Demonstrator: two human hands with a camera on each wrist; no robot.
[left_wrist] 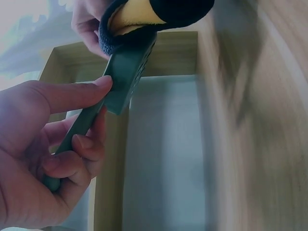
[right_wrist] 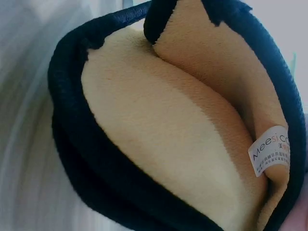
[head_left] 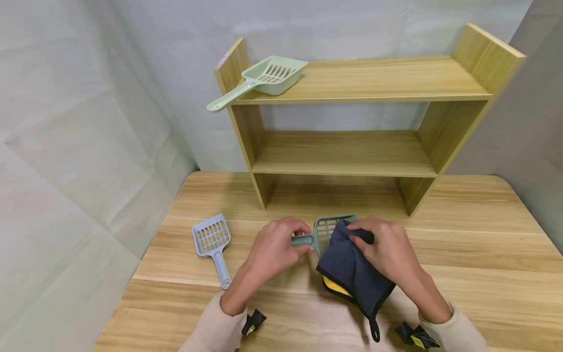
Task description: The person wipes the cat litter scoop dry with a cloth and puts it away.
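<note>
My left hand (head_left: 277, 244) grips the handle of a dark green slotted litter scoop (head_left: 324, 230), its fingers curled round it in the left wrist view. My right hand (head_left: 387, 244) pinches a navy cloth (head_left: 345, 259) with a yellow underside and a black hanging loop. The cloth drapes over the scoop's right part and touches its rim, hiding much of the scoop's basket. In the right wrist view the cloth's yellow face (right_wrist: 159, 110) and a white label (right_wrist: 272, 151) fill most of the picture; only a blurred bit of the hand shows at the edge.
A blue litter scoop (head_left: 212, 239) lies on the table (head_left: 167, 303) at the left. A pale green scoop (head_left: 272, 76) rests on the top board of a wooden shelf (head_left: 352, 151), its handle jutting past the front edge. Black straps (head_left: 254, 321) sit near my wrists.
</note>
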